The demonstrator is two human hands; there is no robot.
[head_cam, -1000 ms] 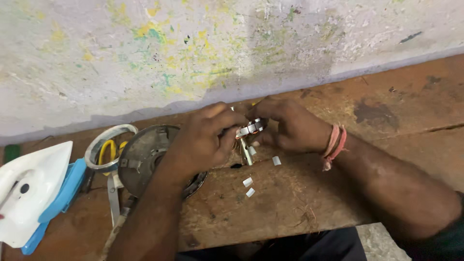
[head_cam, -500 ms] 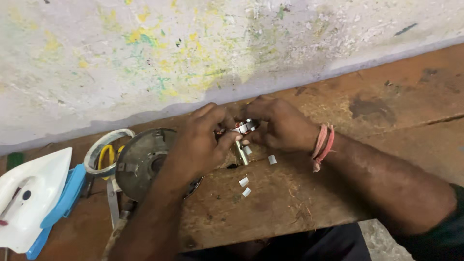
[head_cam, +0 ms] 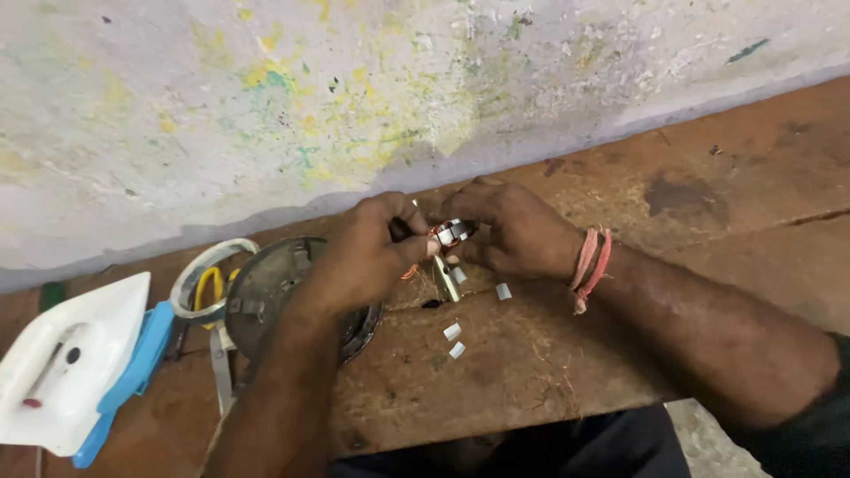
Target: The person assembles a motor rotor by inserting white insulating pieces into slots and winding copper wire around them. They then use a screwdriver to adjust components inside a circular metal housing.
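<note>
Right now, from the head view, I see both hands meeting over the middle of the wooden surface [head_cam: 708, 221], close to the paint-flecked wall [head_cam: 266, 106]. My left hand [head_cam: 367, 257] is curled, its fingertips pinching a small metal part wound with copper wire [head_cam: 450, 233]; my right hand [head_cam: 513, 232], with red thread bands at the wrist [head_cam: 591, 265], closes on the same part from the other side, so the piece sits held between the two, raised just above the wood. A thin pale strip [head_cam: 445, 279] hangs down from under it. Three small white pieces [head_cam: 453, 332] lie on the wood just below the hands. Partly under my left forearm sits a round metal housing [head_cam: 274, 292]; what lies inside it I cannot tell. Beside it is a white ring [head_cam: 190, 283] with something yellow [head_cam: 210, 285] within it. At the far left rests a white and blue clothes iron [head_cam: 75, 372].
</note>
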